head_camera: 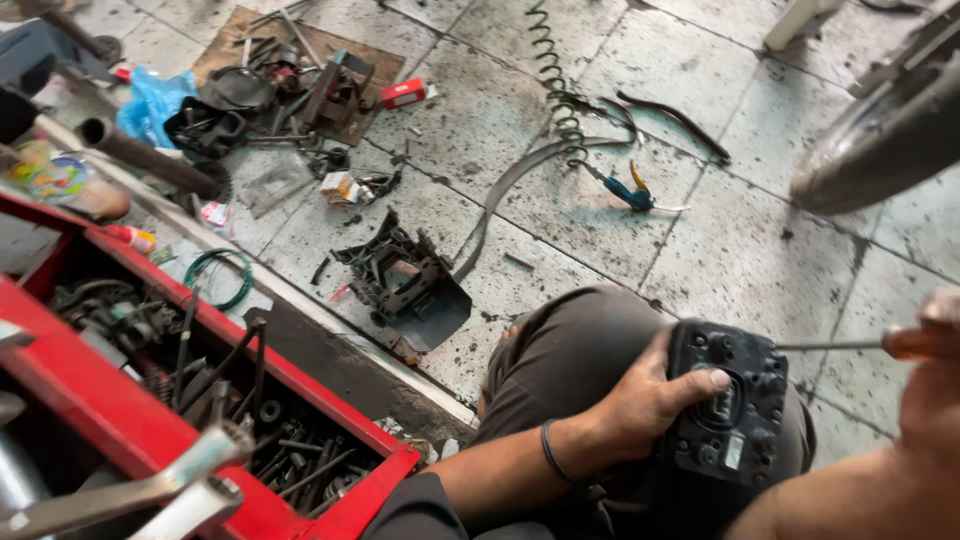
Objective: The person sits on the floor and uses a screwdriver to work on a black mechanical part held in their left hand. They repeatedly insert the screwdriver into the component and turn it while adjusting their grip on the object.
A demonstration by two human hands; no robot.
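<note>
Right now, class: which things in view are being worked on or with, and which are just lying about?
In use:
left hand holding the black housing on the knee
right hand with the screwdriver

Lying about:
red toolbox
coiled hose
black bracket
green ring
blue bag

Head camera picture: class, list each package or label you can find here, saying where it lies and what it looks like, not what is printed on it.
Small red box: on the tiled floor by the brown board of tools, oblong, red with a pale end.
Crumpled carton: on the floor below that board, white with orange-red.
Blue plastic bag: upper left, bunched, bright blue.
Pale sticker: on the black plastic part in the left hand, small, rectangular.
</note>
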